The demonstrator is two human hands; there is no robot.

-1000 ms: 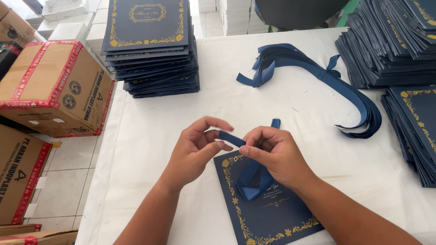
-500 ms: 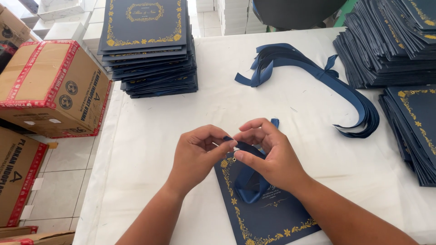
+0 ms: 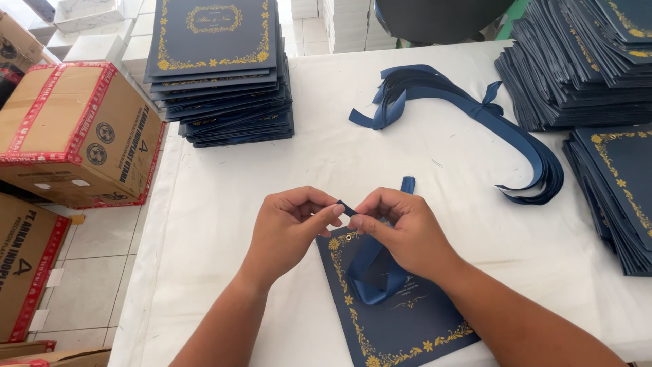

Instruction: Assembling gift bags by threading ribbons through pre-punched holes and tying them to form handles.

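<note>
A navy card (image 3: 397,319) with a gold floral border lies tilted on the white table (image 3: 224,231) in front of me. A navy ribbon (image 3: 372,275) loops over its upper left corner, near a small metal eyelet. My left hand (image 3: 288,228) and my right hand (image 3: 404,228) meet above that corner. Both pinch the same short stretch of ribbon between thumb and forefinger. One ribbon end (image 3: 407,184) sticks out beyond my right hand.
A stack of navy cards (image 3: 221,68) stands at the back left, more stacks (image 3: 584,61) at the back right and the right edge (image 3: 621,190). A bundle of cut ribbons (image 3: 475,112) curves across the table's middle. Cardboard boxes (image 3: 75,129) sit on the floor at left.
My hands have come closer together, from apart with the ribbon stretched between them to fingertips meeting over the card's corner. The card has not moved.
</note>
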